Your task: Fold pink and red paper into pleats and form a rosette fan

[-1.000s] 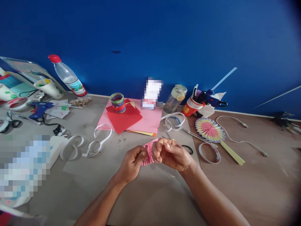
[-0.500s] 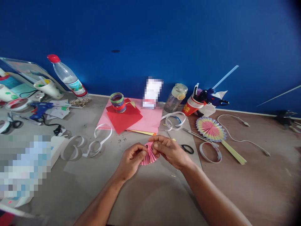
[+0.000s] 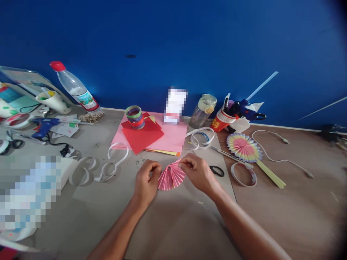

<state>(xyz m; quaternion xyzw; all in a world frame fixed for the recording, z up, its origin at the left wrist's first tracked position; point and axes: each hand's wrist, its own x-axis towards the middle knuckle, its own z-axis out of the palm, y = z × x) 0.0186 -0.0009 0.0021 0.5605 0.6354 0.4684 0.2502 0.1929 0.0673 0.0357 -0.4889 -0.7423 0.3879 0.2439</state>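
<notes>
Presently | grey table (image 3: 168, 224) | right hand (image 3: 197, 174), pinching; left hand (image 3: 146, 177), curled (whether it grips, I cannot tell) | pink pleated fan (image 3: 171, 177), spread between them, right edge in that pinch | creases (image 3: 176, 176): uneven pulling might tear them, a slackened pinch might refold them

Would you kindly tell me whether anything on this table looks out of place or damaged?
Nothing looks spilled or clearly damaged. The red paper lies askew across the pink sheets, with a corner poking past their front edge, and loose white strips curl untidily on the table to the left of the left hand.
</notes>
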